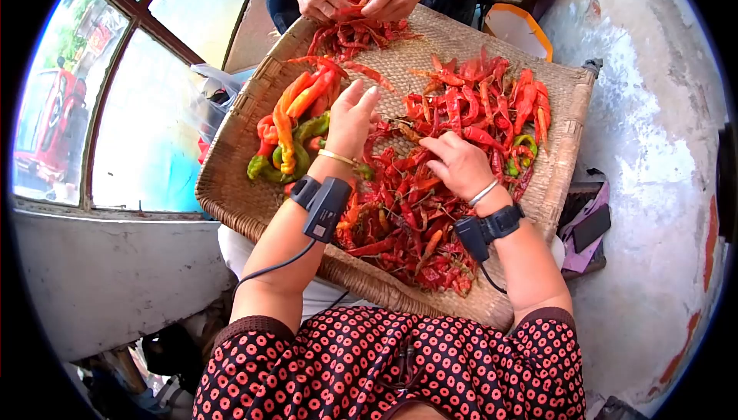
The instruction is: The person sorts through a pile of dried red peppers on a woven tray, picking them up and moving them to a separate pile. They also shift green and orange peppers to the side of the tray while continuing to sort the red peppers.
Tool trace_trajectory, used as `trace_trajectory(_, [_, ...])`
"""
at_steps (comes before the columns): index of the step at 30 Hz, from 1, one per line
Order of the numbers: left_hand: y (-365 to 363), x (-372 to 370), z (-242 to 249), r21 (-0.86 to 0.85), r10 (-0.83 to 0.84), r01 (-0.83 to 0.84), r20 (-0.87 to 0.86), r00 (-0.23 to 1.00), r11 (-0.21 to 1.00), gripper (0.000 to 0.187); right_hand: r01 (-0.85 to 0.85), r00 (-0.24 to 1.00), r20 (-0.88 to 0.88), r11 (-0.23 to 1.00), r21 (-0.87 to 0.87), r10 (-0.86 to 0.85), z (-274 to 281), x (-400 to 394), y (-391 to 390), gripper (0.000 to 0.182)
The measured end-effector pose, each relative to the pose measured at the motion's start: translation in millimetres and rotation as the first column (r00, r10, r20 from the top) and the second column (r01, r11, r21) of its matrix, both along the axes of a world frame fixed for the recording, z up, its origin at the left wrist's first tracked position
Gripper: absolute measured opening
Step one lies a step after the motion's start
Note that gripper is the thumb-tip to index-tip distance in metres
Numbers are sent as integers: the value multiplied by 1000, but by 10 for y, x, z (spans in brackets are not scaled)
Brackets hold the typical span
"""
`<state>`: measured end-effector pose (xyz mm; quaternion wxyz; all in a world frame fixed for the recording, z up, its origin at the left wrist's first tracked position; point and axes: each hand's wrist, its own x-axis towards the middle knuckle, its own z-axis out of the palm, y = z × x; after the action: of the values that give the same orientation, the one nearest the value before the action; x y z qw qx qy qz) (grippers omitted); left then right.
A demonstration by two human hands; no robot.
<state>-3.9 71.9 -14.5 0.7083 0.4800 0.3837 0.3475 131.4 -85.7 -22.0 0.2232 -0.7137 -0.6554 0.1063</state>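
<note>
A large woven tray holds red dried peppers in a wide heap. At its left side lies a pile of larger orange and green peppers. My left hand is raised between that pile and the red heap, fingers pointing up and away, with nothing visible in it. My right hand reaches over the middle of the red heap, its fingers bent and slightly apart close to the peppers. Nothing shows between those fingers.
Across the tray, another person's hands hold red peppers above a small pile at the far edge. A window is on the left. A pale wall and a dark phone-like object are on the right.
</note>
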Motion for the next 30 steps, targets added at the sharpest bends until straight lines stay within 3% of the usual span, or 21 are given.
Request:
trace_trajectory(1, [0, -7, -52, 29, 16, -15, -40, 999, 999, 47, 1, 1000, -7, 1000, -2, -1, -21, -19, 11, 36])
trace_trajectory(3, [-63, -33, -141, 6, -188, 193, -199, 962, 981, 41, 4, 993, 117, 1000, -26, 0, -60, -46, 34, 39])
trace_trajectory(5, [-152, -18, -348, 111, -393, 442, -304, 868, 890, 33, 43, 997, 61, 998, -47, -40, -78, -47, 39, 34])
trace_trajectory(8, [-272, -5, -324, 445, -322, 578, -526, 787, 684, 31, 114, 980, -173, 991, 71, -101, -209, 74, 66, 19])
trace_trajectory(9, [-289, -10, -295, 444, -323, 579, -528, 786, 683, 31, 116, 979, -174, 991, 71, -102, -205, 107, 69, 19])
trace_trajectory(11, [-314, -9, -256, 440, -299, 596, -575, 761, 671, 26, 197, 896, -417, 979, 61, -154, -183, 167, 59, 20])
trace_trajectory(12, [-312, -19, -263, 439, -299, 597, -577, 760, 671, 26, 194, 889, -431, 980, 48, -155, -165, 193, 56, 23])
trace_trajectory(14, [-298, -57, -278, 480, -280, 738, -712, 644, 475, 30, 168, 907, -391, 986, -10, -158, -103, 174, 43, 23])
trace_trajectory(15, [-331, -65, -274, 478, -279, 739, -715, 641, 474, 30, 143, 924, -349, 987, -67, -158, -80, 157, 42, 23])
trace_trajectory(17, [-422, -66, -264, 526, -43, 794, -825, 563, 306, 41, 128, 939, -315, 990, -56, -139, -149, 107, 66, 28])
trace_trajectory(20, [-416, -44, -336, 491, -40, 811, -848, 529, 317, 43, 258, 960, -104, 966, -31, -260, -213, -44, 99, 39])
trace_trajectory(24, [-335, -65, -326, 540, -40, 772, -811, 584, 335, 32, 352, 936, 15, 935, 55, -353, -295, -97, 149, 31])
trace_trajectory(29, [-274, -92, -251, 524, -111, 699, -757, 644, 486, 21, 376, 918, -138, 927, 9, -371, -417, -5, 174, 33])
trace_trajectory(30, [-252, -87, -249, 532, -148, 669, -715, 684, 519, 22, 356, 912, -236, 933, 49, -335, -392, -9, 172, 37])
